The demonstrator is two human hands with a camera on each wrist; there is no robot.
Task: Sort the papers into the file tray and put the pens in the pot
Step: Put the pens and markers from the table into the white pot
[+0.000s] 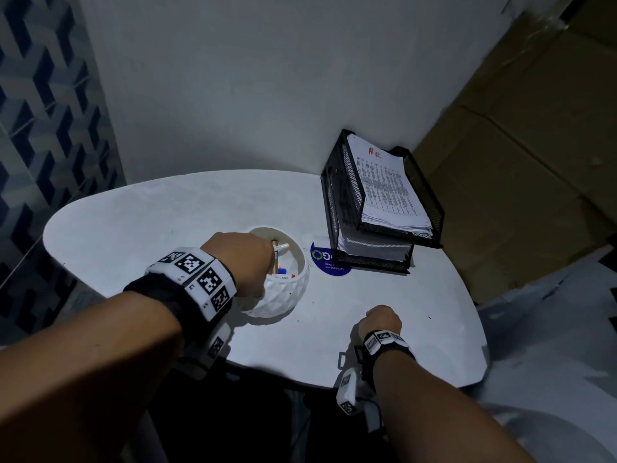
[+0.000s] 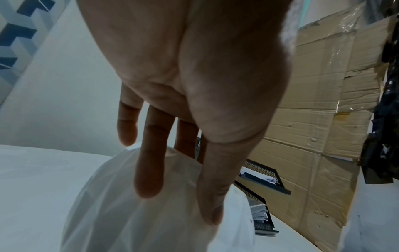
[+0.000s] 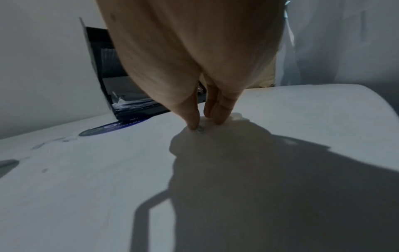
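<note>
The left hand (image 1: 245, 259) rests straight-fingered on the white faceted pot (image 1: 283, 292), pens (image 1: 277, 252) inside. The right hand (image 1: 382, 320), at four o'clock, pinches something tiny. Papers (image 1: 384, 182) fill the mesh file tray (image 1: 337, 208); likely only releasing remains.

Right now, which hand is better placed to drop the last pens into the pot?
Left. The left hand is at the pot with pens; the right hand is fingertips-down on the table.
</note>
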